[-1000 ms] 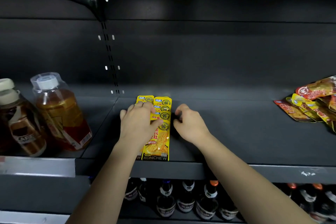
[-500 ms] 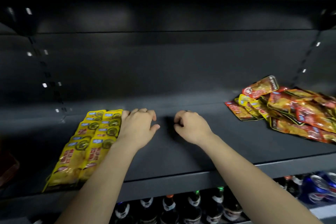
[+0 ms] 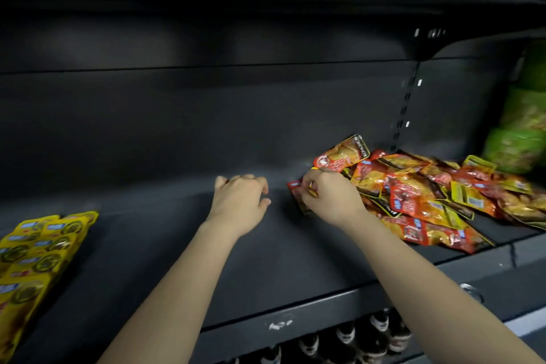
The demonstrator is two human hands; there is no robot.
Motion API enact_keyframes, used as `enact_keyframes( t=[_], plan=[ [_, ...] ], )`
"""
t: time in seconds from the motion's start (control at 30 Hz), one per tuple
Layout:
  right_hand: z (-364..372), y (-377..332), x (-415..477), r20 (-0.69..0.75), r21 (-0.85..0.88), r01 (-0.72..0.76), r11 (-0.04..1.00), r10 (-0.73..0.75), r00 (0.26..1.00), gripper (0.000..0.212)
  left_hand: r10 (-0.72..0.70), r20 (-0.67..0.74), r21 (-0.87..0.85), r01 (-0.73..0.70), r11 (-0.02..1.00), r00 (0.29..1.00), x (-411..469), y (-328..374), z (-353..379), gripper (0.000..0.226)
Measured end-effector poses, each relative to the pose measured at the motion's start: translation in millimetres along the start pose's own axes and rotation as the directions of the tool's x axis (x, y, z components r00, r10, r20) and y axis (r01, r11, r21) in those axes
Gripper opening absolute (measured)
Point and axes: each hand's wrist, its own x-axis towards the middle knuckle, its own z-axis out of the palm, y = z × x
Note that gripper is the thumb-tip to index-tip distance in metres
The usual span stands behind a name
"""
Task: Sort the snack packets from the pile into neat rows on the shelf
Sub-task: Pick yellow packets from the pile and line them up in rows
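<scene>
I am at the picking step. My right hand (image 3: 331, 195) is at the left edge of the pile (image 3: 428, 195), with the fingers curled and pinching the corner of a red packet (image 3: 295, 189) that lies at the border of the heap. My left hand (image 3: 239, 201) is just beside it, over the bare shelf (image 3: 266, 260), with fingers loosely bent and holding nothing (if it touches the shelf or only hovers, I cannot tell).

The pile lies on the right part of the shelf, a disorder of red, orange and yellow packs, and one orange packet (image 3: 342, 154) stands up tilted behind my right hand. The yellow packets (image 3: 38, 251) lie in two neat rows far on the left, well apart from the pile.

For the next move, I think I must draw the red packet free without dragging its neighbours, then carry it to the left and start a new row near the yellow ones. The foil looks slippery, so a firm pinch is needed.

My right hand covers most of the packet, and a small yellow piece shows between my fingers, so maybe I hold two. The yellow rows are cut off at the left border. The green bags (image 3: 520, 139) at the right are blurred, and the bottles (image 3: 384, 331) below are dark.
</scene>
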Motion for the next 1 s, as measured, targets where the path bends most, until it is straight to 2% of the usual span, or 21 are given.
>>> enact_keyframes(
  t=[0.4,0.57,0.67,0.73,0.87,1.0],
  plan=[
    [-15,81,34,-0.046,-0.018,0.089,0.996,-0.090,0.995,0.015,-0.055,0.018,-0.058,0.056,0.997,0.998,60,81,21,0.018],
    [-9,95,31,-0.092,0.040,0.103,0.994,-0.099,0.991,0.011,-0.166,0.008,-0.056,0.166,0.985,0.986,76,96,34,0.019],
    [-2,102,28,-0.074,0.115,0.092,0.989,-0.084,0.994,0.009,-0.212,0.066,-0.053,0.216,0.975,0.975,71,97,52,0.019],
    [1,103,28,-0.070,0.142,0.085,0.986,-0.075,0.995,0.009,-0.195,0.125,-0.082,0.206,0.975,0.973,68,96,60,0.018],
    [5,103,29,-0.073,0.170,0.078,0.982,-0.066,0.995,0.009,-0.185,0.147,-0.110,0.202,0.973,0.972,67,96,66,0.022],
    [5,105,30,-0.070,0.215,0.073,0.974,-0.059,0.996,0.008,-0.261,0.144,-0.336,0.295,0.894,0.955,73,96,71,0.023]
  ],
)
